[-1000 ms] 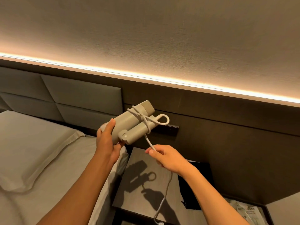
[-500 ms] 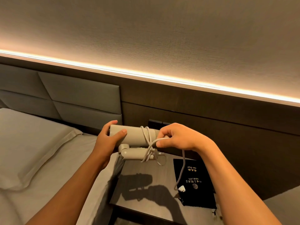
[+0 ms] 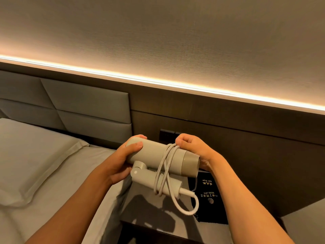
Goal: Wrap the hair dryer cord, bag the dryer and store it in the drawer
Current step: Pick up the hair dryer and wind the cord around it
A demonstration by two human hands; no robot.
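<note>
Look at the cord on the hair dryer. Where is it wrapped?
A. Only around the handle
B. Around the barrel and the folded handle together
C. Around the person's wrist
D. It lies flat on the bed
B: the cord crosses in loops over both the barrel and the folded handle of the hair dryer.

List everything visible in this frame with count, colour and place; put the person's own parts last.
hair dryer: 1, beige, held in mid-air above the nightstand, handle folded under the barrel
cord: 1, off-white, looped around barrel and handle, one loop hanging free
black bag: 1, black with gold print, flat on the nightstand
nightstand: 1, dark, beside the bed
pillow: 1, white, on the bed at left
headboard: 1, grey padded panels
wall switch panel: 1, dark, behind the dryer
light strip: 1, warm white, along the wall
left hand: 1, gripping the barrel's end
right hand: 1, closed on the cord at the barrel
</note>
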